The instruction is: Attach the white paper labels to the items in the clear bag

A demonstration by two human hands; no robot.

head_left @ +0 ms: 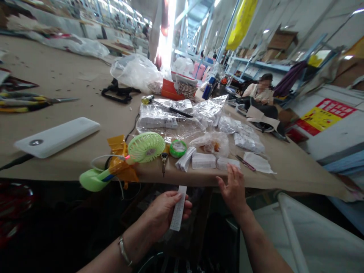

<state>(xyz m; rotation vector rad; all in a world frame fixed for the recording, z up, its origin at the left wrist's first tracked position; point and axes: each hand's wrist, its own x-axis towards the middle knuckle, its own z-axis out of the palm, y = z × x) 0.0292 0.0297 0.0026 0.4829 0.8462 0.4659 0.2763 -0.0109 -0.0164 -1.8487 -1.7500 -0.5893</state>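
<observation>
Below the table's front edge, my left hand [167, 210] pinches a narrow white printed label strip [179, 212] between thumb and fingers. My right hand [234, 185] reaches over the edge, its fingertips on or just above the right-hand stack of labels [226, 163]; the thumb stands apart from the fingers. Just left of it lies another label stack [203, 161], and a fanned bundle of labels [186, 159] leans beside that. A small green round tub [178, 148] with white contents stands behind the bundle. To the right are a pen-like tool [246, 163] and a white paper piece [259, 163].
A green fan [146, 147] is taped at the table edge, near a screwdriver-like tool [164, 163]. A white power bank [58, 137] and pliers [25, 101] lie left. Clear plastic packs [162, 113] sit behind the labels. A person [260, 93] sits at the far right.
</observation>
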